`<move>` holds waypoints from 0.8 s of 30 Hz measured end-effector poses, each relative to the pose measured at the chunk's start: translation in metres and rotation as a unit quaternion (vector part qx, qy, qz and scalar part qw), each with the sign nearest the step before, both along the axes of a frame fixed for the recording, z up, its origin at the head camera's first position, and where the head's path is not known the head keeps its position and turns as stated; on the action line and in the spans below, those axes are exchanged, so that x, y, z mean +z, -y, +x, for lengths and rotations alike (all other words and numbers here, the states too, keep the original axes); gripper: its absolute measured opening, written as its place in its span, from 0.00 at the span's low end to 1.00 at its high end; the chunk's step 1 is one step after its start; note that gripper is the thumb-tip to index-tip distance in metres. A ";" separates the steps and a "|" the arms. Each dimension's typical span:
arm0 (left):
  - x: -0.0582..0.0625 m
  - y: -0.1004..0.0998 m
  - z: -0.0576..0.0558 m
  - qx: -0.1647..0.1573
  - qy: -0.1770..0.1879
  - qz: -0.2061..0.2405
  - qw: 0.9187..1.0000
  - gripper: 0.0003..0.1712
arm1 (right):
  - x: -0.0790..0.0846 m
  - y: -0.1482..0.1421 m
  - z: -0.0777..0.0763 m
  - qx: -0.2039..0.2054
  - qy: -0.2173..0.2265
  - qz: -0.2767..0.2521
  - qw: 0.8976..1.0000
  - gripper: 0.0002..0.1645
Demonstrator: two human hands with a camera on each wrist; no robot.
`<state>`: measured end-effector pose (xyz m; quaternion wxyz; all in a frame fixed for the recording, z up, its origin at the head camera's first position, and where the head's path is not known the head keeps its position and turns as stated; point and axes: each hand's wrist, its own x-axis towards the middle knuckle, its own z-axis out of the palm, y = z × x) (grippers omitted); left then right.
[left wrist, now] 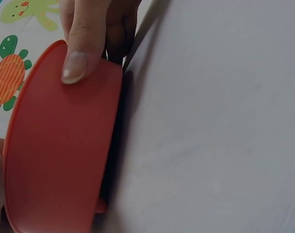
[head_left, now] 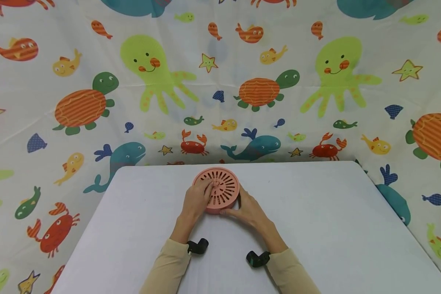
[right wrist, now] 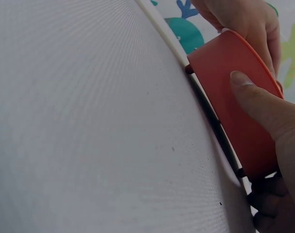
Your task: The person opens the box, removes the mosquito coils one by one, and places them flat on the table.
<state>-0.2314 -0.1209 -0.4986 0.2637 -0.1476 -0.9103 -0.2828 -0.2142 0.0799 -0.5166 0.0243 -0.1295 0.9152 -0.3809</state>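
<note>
A round coral-pink mosquito coil box (head_left: pixel 223 195) with a slotted lid is near the table's far edge. A small raised knob (head_left: pixel 216 183) sits at the middle of the lid. My left hand (head_left: pixel 196 200) reaches over the lid from the left, its fingertips pinching at the knob. From the right, my right hand (head_left: pixel 248 208) grips the box by its side, thumb along the front wall and fingers around the far side. In the right wrist view, the box wall (right wrist: pixel 230 102) stands close over the table, with small feet below and my right thumb (right wrist: pixel 249 90) pressed on it.
A white table (head_left: pixel 316 228) extends around the hands. Behind it hangs a cloth (head_left: pixel 220 114) printed with sea animals. A black wrist camera (head_left: pixel 198 246) is strapped to the left wrist, another black camera (head_left: pixel 258 259) to the right.
</note>
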 end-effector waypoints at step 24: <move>0.009 -0.001 0.001 -0.003 -0.016 0.022 1.000 0.13 | 0.000 -0.001 0.001 0.005 0.003 -0.001 1.000 0.75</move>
